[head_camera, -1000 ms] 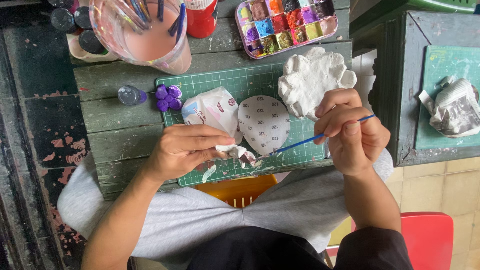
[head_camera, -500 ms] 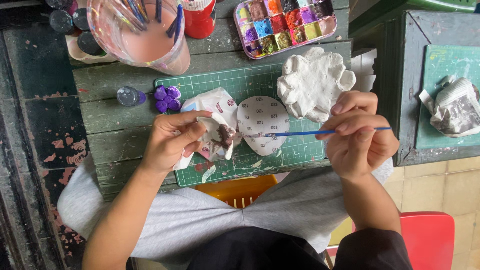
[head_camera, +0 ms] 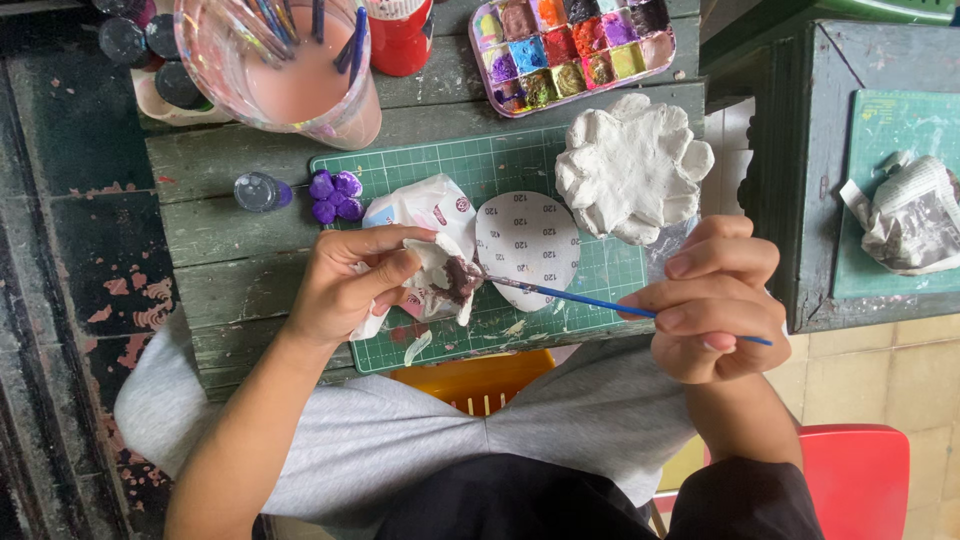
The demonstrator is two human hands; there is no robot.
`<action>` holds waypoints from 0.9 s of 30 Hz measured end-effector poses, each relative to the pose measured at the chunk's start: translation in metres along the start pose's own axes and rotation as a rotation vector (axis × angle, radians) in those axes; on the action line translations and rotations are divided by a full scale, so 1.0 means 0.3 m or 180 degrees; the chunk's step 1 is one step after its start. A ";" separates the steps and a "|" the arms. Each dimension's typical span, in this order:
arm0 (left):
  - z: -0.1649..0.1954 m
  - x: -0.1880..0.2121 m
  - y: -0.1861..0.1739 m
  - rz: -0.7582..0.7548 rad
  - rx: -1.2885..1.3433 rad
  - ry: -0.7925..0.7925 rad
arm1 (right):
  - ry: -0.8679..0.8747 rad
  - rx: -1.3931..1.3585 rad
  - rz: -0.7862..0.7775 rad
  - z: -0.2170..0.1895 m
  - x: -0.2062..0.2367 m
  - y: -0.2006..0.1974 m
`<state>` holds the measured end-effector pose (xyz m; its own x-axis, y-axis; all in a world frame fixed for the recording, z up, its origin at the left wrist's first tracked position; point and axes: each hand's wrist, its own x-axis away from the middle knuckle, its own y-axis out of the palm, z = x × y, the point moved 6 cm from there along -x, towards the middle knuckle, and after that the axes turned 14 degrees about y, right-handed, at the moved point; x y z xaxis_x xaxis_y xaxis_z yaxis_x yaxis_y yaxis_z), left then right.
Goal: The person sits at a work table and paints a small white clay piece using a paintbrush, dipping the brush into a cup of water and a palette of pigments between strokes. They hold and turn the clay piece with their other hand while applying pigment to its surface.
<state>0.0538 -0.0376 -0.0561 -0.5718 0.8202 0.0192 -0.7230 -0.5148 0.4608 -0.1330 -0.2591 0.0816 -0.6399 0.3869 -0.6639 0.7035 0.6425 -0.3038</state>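
Palette (head_camera: 572, 52), clay flower (head_camera: 632, 168), water cup (head_camera: 285, 70) beyond hands.

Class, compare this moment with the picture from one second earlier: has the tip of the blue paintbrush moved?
Yes. The blue paintbrush tip has swung up and leftward across the green cutting mat, from its near edge to the small white clay piece in the left hand.

Worn dark-green plank table (head_camera: 240, 240) with flaking paint across the upper left, second green table (head_camera: 790, 200) at two o'clock, pale tiled floor (head_camera: 900, 370) at four o'clock, red stool (head_camera: 860, 480) at five o'clock, soft even daylight
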 end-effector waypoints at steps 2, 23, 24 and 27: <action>0.005 -0.003 0.004 -0.0045 -0.0123 0.0019 | 0.0003 0.0116 -0.0043 -0.001 0.000 0.002; 0.025 -0.019 0.027 -0.0004 -0.0188 0.0038 | 0.0092 0.0141 -0.0095 -0.019 -0.010 -0.006; 0.025 -0.020 0.026 -0.0003 -0.0216 0.0039 | 0.0091 0.0133 -0.0063 -0.020 -0.011 -0.007; 0.027 -0.018 0.025 0.0016 -0.0270 0.0054 | 0.0047 0.0140 -0.0008 -0.023 -0.011 -0.007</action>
<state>0.0547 -0.0439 -0.0457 -0.5813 0.8136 0.0060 -0.7499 -0.5387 0.3841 -0.1345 -0.2574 0.0890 -0.6460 0.3952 -0.6531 0.7146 0.6138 -0.3355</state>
